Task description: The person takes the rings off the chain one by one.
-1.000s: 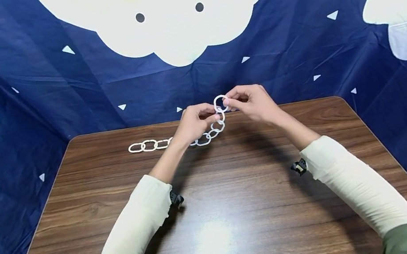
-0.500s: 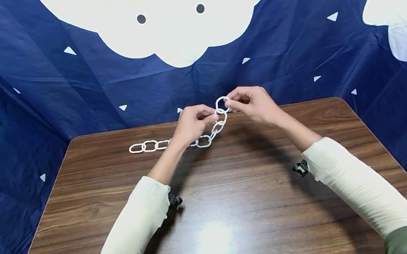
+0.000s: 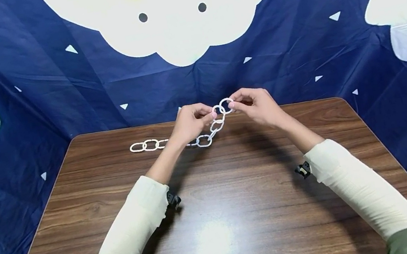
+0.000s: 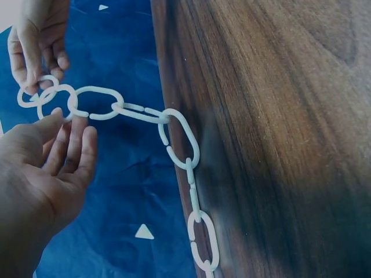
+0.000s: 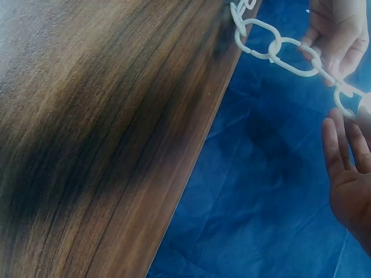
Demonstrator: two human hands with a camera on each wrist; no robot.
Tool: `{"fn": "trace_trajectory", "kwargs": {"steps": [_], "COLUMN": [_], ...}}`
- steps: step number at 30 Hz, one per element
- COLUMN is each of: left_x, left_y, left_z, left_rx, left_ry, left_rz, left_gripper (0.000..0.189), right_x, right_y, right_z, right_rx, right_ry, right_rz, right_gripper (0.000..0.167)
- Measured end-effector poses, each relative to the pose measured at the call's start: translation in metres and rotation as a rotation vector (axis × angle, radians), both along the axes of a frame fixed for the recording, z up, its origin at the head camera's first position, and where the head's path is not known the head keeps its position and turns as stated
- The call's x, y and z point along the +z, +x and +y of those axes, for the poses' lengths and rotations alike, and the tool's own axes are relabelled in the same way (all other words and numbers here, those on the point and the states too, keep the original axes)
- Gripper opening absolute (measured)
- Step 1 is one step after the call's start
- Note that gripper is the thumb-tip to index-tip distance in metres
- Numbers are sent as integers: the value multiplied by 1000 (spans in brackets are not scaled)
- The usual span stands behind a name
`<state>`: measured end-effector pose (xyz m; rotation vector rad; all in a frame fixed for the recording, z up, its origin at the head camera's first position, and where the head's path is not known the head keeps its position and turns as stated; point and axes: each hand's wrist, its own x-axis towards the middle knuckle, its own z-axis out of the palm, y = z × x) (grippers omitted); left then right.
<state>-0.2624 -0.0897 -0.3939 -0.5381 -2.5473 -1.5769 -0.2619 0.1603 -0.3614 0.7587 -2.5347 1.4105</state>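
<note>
A white plastic chain [image 3: 204,141] of oval links runs along the far part of the table and rises at its right end to both hands. The right hand [image 3: 258,103] pinches the end link [image 3: 226,105] between thumb and fingers. Just left of it, the left hand [image 3: 191,122] pinches the neighbouring link, which is joined to the end link. Several links hang from there, as the chain [image 4: 182,139] in the left wrist view also shows. In the head view the left wrist hides a middle stretch of the chain. Bright glare covers part of the right hand [image 5: 353,185] in the right wrist view.
The brown wood-grain table [image 3: 213,188] has its far edge right below the hands. Dark blue cloth [image 3: 59,88] with white clouds and triangles stands behind it and at both sides. A small black camera is worn on each wrist.
The right hand has shifted slightly right and down with the end link. The two pinched links now lie more side by side, and the hanging links have swung a little.
</note>
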Motion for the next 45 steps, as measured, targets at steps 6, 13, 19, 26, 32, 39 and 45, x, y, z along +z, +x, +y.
{"fn": "trace_trajectory", "kwargs": {"steps": [6,13,19,26,32,39,45], "left_x": [4,6,7,9,9,9,10], "left_y": [1,1,3,5,5,5,5], "left_z": [-1,0,1,4,5,8,12], "left_rx": [28,49,39,27,25,26,4], "left_ry": [0,13,44,60,45,0,-13], "left_rz": [16,10,13,14,37,68,70], "left_gripper": [11,12,15,16,13,12,12], "right_x": [-3,-7,-13,-16,-16,-16,-17], "right_y": [1,3,3,3,2,4,5], "right_z": [2,7,11,15,18,23,27], "right_rx": [-12,39,61,86,127,159,153], "right_ry": [1,-12,-23,-1,47,125,132], "right_rz": [-1,22,85,208,333,368,382], "right_gripper": [16,12,10,9,8,9,8]}}
